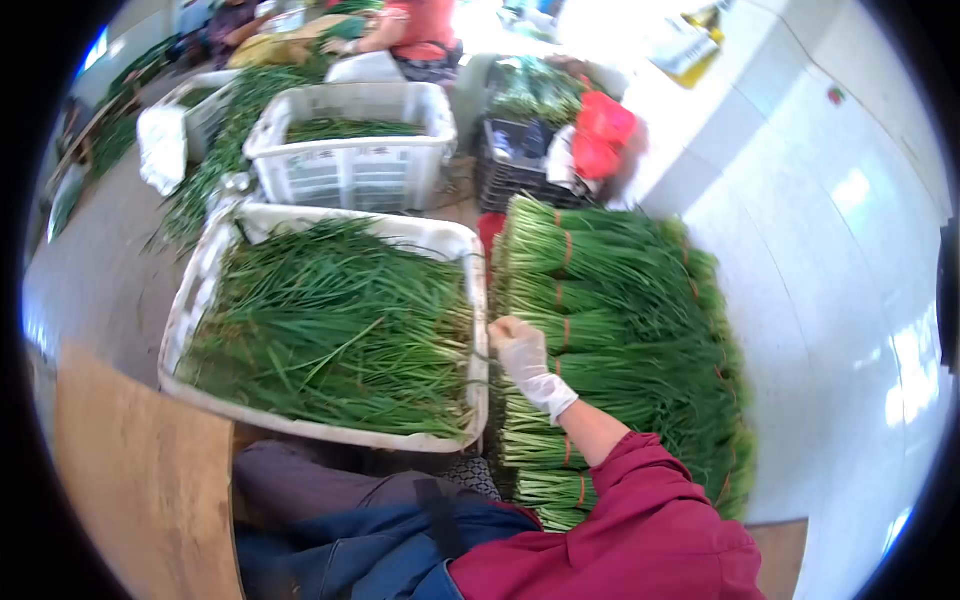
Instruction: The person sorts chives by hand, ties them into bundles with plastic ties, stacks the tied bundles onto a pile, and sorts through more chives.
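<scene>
My right hand [524, 364], in a thin white glove with a maroon sleeve behind it, hovers at the right rim of the white crate. Its fingers are curled together, and whatever they may hold is too small to make out. Loose garlic chives [330, 310] fill the white crate [325, 430] in front of me, pale stem ends mostly towards the right. Under and beyond my hand lie stacked chive bundles [630, 330], tied with orange-red bands, their pale ends facing left. My left hand is out of view.
A second white crate [350, 160] with greens stands behind. Beside it are a black crate [510, 175] and a red plastic bag [603, 135]. A wooden board [145, 470] is at my left. Another person [425, 35] works at the back among loose greens.
</scene>
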A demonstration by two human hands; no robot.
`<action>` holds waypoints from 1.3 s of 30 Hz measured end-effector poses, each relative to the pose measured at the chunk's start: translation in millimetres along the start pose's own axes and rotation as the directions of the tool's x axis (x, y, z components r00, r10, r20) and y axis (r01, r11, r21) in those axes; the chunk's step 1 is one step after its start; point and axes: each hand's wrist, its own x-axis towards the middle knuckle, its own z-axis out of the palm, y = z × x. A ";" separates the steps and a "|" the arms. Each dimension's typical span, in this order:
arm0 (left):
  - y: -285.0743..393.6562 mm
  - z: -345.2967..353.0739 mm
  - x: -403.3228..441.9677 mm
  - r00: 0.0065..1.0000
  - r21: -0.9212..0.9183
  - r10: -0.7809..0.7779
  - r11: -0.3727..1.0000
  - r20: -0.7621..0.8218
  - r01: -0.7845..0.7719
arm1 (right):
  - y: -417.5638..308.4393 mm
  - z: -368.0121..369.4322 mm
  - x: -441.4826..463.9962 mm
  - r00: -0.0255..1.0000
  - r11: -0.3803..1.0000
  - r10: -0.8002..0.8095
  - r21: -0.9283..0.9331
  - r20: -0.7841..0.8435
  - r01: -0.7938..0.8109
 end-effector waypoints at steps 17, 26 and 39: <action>29.5 48.8 23.1 1.000 0.291 0.021 0.956 0.017 -0.025 | 274.0 -162.1 122.8 0.737 0.862 0.464 0.060 -0.491 -0.503; 20.5 25.1 27.4 0.999 0.292 -0.008 0.956 -0.036 0.018 | 329.0 -226.0 112.2 0.633 0.654 0.269 -0.346 -0.726 -0.673; -40.6 -62.6 -19.0 0.934 0.213 0.221 0.963 -0.282 -0.164 | -145.8 53.3 75.1 0.926 0.279 0.062 0.884 0.373 -0.375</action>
